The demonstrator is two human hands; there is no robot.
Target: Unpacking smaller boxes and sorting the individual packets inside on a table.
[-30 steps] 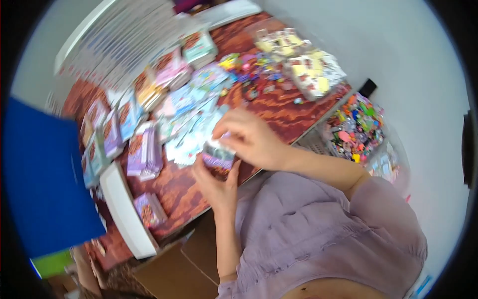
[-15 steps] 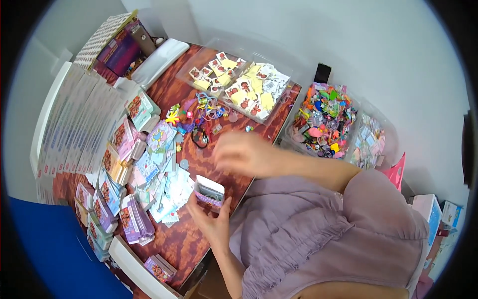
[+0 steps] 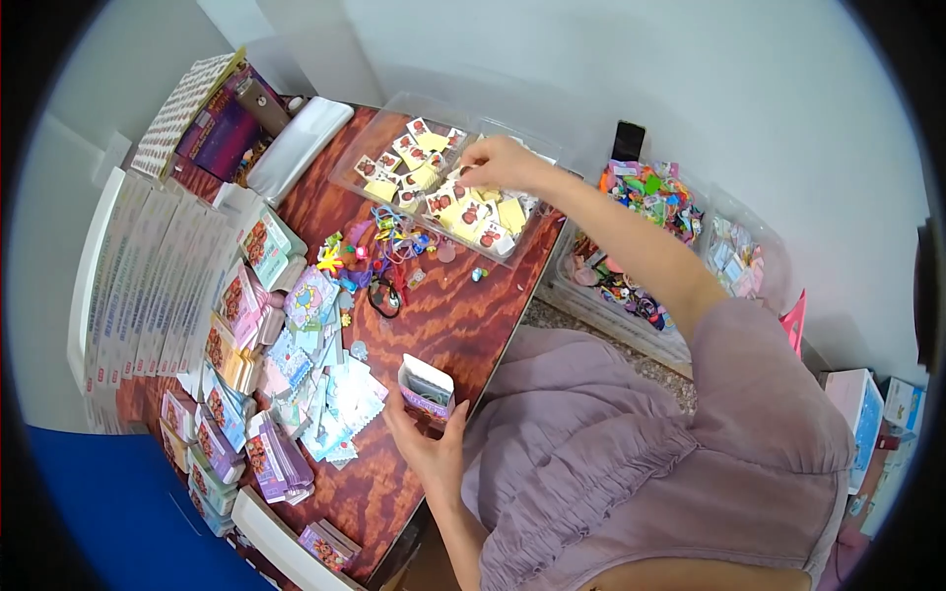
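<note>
My left hand (image 3: 431, 445) grips a small open carton (image 3: 427, 392), purple at its front, with its white flap raised; dark contents show inside. Its thumb and fingers press on opposite sides near the table edge. At the far side of the table my right hand (image 3: 501, 164) reaches over a clear plastic tray (image 3: 507, 258). The fingers bend down together onto small white printed cards (image 3: 440, 200) and yellow slips (image 3: 511, 215). What those fingertips pinch, if anything, is hidden.
Loose pastel stickers or cards (image 3: 340, 404) spread beside flat packs (image 3: 279, 458). Hair ties and small trinkets (image 3: 394, 241) lie mid-table. A bin of colourful trinkets (image 3: 650, 212) and a bag of pastel pieces (image 3: 734, 256) stand right, near a phone (image 3: 628, 141). White boxes (image 3: 148, 276) line the left.
My right hand has swung from above the carton away to the far tray, and its fingers have come down onto the cards. The left hand still holds the carton.
</note>
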